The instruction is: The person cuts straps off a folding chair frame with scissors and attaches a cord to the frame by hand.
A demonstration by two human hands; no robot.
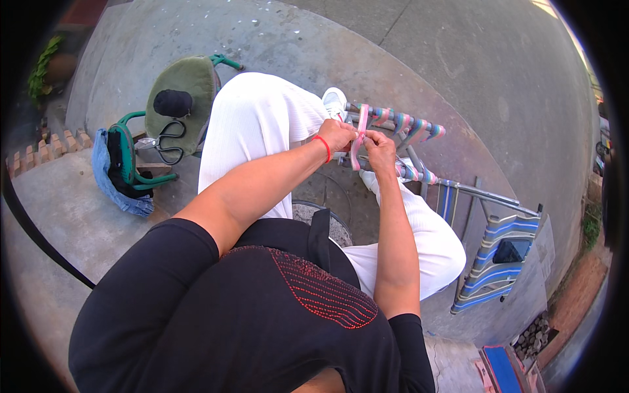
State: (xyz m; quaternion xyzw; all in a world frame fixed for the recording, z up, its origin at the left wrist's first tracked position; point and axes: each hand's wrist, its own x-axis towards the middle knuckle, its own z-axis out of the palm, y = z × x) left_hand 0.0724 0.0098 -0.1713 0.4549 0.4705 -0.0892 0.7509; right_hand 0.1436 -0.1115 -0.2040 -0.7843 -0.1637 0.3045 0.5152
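Between my knees stands the grey metal tube frame of what looks like a folding chair. Pink, white and blue striped fabric strips are wound around its two bars. One pink striped strip stretches across from bar to bar at the frame's left end. My left hand, with a red cord at the wrist, pinches this strip at its middle. From the other side my right hand closes on the same strip, its fingertips close to the left ones. The fingers hide the exact spot where they meet.
At left, a green-framed stool bears a black thread spool and black-handled scissors. Blue denim cloth hangs by it. On the right, a blue striped chair panel adjoins the frame, with a dark flat object on it.
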